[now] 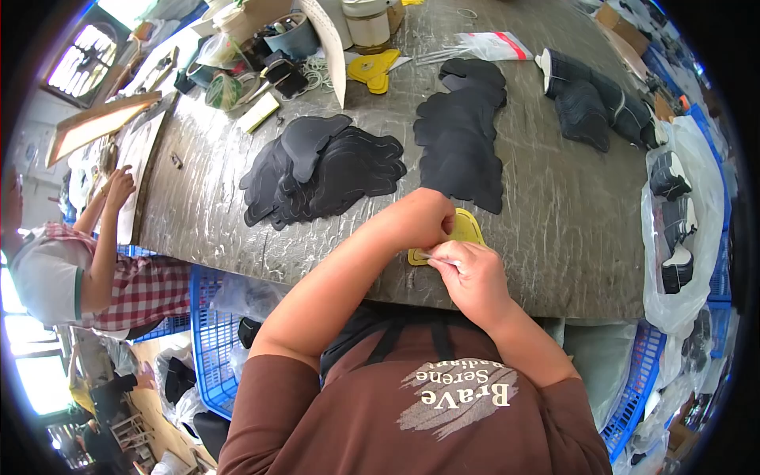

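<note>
My left hand (430,218) is curled closed over the upper left part of a yellow template (469,226), pressing it on the table; its fingertips are hidden. Low on the template, my right hand (477,273) pinches a thin, pale pen-like stick (425,256), its tip near the template's lower left edge. Whatever lies under the template is hidden. Just beyond my hands runs a column of overlapping black cut pieces (459,142). To the left lies a loose heap of similar black pieces (324,174), some with light lines along their edges.
Another yellow template (374,71) lies at the back, near tubs (368,28) and cords. A plastic bag with thin sticks (495,47) lies farther right. Tied black bundles (602,103) sit at right. Blue crates (214,340) flank me. A co-worker (103,277) works at left.
</note>
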### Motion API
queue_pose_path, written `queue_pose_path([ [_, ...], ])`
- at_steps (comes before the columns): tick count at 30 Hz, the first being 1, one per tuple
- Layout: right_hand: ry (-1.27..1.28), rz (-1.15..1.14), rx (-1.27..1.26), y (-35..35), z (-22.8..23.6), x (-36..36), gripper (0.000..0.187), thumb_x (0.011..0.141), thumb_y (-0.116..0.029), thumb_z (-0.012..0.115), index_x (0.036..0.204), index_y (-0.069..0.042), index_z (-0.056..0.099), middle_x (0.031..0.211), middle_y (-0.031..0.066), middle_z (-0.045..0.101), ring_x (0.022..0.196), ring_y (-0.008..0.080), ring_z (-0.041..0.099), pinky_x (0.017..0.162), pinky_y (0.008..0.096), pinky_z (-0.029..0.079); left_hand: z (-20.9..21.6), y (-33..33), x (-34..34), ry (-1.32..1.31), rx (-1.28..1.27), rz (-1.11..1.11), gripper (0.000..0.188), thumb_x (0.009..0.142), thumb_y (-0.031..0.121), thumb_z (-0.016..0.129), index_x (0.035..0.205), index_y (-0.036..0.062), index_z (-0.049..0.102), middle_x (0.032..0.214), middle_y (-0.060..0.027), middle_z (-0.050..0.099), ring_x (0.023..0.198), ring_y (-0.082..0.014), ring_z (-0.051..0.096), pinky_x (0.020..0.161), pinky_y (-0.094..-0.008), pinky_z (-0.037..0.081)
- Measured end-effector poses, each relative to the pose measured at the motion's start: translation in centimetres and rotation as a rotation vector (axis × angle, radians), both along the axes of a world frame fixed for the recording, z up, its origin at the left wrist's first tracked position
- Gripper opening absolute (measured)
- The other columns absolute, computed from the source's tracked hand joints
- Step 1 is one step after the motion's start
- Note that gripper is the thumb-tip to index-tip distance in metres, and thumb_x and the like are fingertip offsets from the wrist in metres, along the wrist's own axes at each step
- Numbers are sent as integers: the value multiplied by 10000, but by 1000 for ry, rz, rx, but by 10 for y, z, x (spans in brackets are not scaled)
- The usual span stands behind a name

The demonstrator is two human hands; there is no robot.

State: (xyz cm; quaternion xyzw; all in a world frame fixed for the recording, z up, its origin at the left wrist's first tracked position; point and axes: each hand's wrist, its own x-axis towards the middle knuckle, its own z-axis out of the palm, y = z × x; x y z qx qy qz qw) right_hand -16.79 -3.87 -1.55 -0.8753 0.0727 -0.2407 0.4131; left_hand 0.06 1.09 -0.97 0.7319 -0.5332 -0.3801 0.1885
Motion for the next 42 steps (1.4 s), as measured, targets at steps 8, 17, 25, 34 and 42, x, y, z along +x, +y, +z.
queue_pose_path([
  [8,-22,-37,-117,6,-2,8,135,796,-30,716,845,-53,592,736,108,663,667,291,655,593,370,500,-4,2,3,32,-28,9,221,649,122,763,816,4,679,754,-127,680,683,-216,643,629,-339,504],
  [17,49,-29,-14,-1,-2,1,119,814,-11,687,838,-36,573,757,109,657,669,292,645,600,356,496,-6,1,3,67,-10,20,203,650,91,757,806,-7,672,724,-121,669,656,-200,647,592,-334,502],
  [25,54,-115,86,-10,-1,-7,135,825,-38,679,840,-45,545,732,124,633,656,328,631,579,389,484,-1,0,1,137,60,43,156,679,36,741,804,-15,661,700,-101,661,602,-163,643,552,-310,502],
  [34,85,-159,78,-20,-2,-13,139,825,-16,674,853,-37,539,742,141,623,646,333,620,565,388,470,1,0,1,140,66,41,140,698,9,728,809,-26,650,710,-93,657,621,-164,664,550,-299,518],
  [42,108,-201,57,-22,5,-16,142,824,-29,677,845,-36,537,737,139,619,648,336,616,565,399,469,1,0,1,171,92,57,160,719,11,730,845,-35,642,734,-106,665,636,-168,677,565,-296,535],
])
